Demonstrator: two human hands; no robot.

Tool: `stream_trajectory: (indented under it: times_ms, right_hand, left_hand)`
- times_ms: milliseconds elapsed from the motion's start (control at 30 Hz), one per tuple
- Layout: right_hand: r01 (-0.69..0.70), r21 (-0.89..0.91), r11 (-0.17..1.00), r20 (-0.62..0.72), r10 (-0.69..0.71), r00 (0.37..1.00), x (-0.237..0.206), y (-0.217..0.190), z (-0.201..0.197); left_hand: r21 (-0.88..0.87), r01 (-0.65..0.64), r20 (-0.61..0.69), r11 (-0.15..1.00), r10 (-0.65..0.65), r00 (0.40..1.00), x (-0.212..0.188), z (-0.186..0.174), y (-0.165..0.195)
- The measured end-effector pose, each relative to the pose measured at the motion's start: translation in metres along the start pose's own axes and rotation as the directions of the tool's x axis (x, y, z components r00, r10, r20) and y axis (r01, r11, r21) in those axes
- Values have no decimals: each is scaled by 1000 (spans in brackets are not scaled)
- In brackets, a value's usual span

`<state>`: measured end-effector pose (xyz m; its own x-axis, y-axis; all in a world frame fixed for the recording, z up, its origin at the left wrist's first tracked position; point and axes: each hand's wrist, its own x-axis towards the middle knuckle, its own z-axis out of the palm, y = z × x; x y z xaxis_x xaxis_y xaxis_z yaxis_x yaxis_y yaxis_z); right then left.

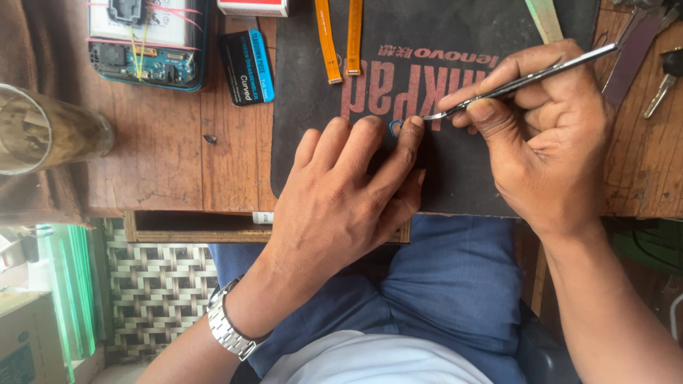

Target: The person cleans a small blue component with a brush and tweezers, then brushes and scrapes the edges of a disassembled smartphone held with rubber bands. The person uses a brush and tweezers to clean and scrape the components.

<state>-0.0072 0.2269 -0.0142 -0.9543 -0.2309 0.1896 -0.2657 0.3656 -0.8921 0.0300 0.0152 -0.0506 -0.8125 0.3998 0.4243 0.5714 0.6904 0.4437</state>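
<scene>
Silver metal-link wristwatch point(229, 328) on the left wrist. Arms bare. Blue trousers point(455, 284), white shirt point(377, 363) below.

Shiny steel tweezers point(526, 77) over a matt black rubbery mat point(462, 178); the surface point(171, 156) is worn, scratched wood; glossy metal wristwatch point(226, 328); smooth orange plastic ribbon cables point(340, 39)

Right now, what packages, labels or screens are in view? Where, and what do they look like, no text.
Small packet: on the wooden desk left of the mat, flat rectangle, black with a blue side.
Box: top edge, above the packet, red and white, mostly cut off.
Opened phone: top left, teal frame, innards showing, no lit screen.
Mat: dark, faded red print, under both hands.
</scene>
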Motion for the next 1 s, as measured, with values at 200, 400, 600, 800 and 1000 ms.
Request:
stream_trajectory:
  times_ms: [200,400,600,800,1000]
  right_hand:
    - [21,-3,1000,4,-21,1000,0,1,-1]
    - [-1,8,1000,2,1,1000,0,1,-1]
    - [-4,-8,1000,7,4,1000,1,1,-1]
    - [-8,2,1000,-1,8,1000,0,1,-1]
    - [-7,16,1000,2,7,1000,0,1,-1]
  left_hand:
    - [15,14,5,1000,-14,1000,-1,1,1]
    - [-12,6,-2,1000,-7,1000,-1,1,0]
    - [-20,-3,-32,1000,2,999,-1,0,-1]
    - [-26,0,-22,1000,-1,1000,0,-1,0]
    - [-25,10,-5,1000,-10,1000,0,-1,0]
